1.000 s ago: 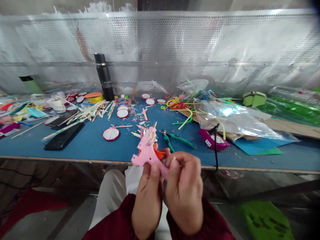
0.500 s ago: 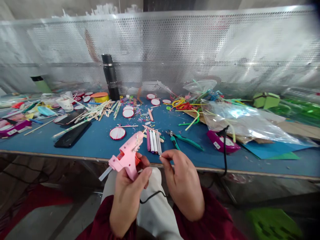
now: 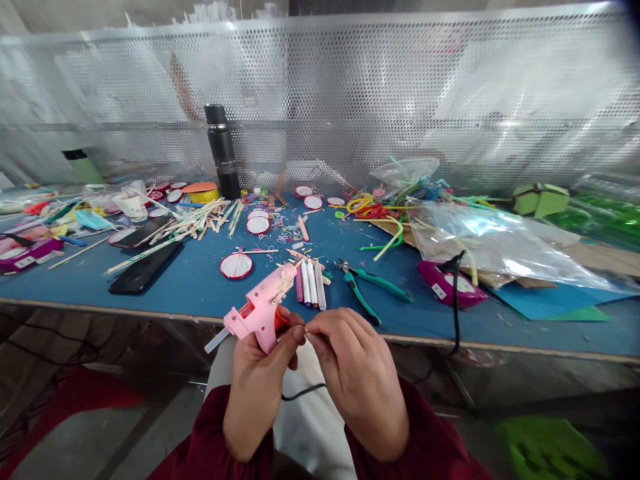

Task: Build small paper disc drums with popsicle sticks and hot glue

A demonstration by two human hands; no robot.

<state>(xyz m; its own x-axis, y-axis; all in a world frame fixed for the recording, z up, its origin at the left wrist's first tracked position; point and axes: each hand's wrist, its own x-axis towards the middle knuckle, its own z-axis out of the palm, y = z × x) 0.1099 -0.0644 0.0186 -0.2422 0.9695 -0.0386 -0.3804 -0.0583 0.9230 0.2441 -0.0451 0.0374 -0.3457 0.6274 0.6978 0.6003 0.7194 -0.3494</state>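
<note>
- While the left hand (image 3: 255, 390) is wrapped around the grip of a pink glue gun (image 3: 260, 300), the right hand (image 3: 363, 383) is right up against it, fingertips meeting fingertips.
- Pinched there is some tiny pale bit (image 3: 306, 331), honestly too small to make out.
- So the glue gun is up in the left hand, just off the near edge of the blue table (image 3: 200, 287), nozzle tilted toward the far right. A clear glue stick (image 3: 217, 341) pokes out the back, and there's stringy glue gunk on the front end.
- Black cord (image 3: 305, 392) shows below the hands, over the person's pale trousers (image 3: 313, 430).
- Just past the nozzle, a row of slim markers (image 3: 313, 283) lies side by side, with teal-handled pliers (image 3: 373, 287) to their right, handles spread.
- Left of the markers: a red-rimmed white disc (image 3: 237, 267), then a black phone (image 3: 146, 270) lying flat near a messy pile of wooden sticks (image 3: 213, 217).
- Over on the right, a purple box (image 3: 453, 283) sits near a shiny clear plastic bag (image 3: 500, 237).
- Far side: a black bottle (image 3: 223, 157) stands in front of a perforated metal panel (image 3: 340, 100).
</note>
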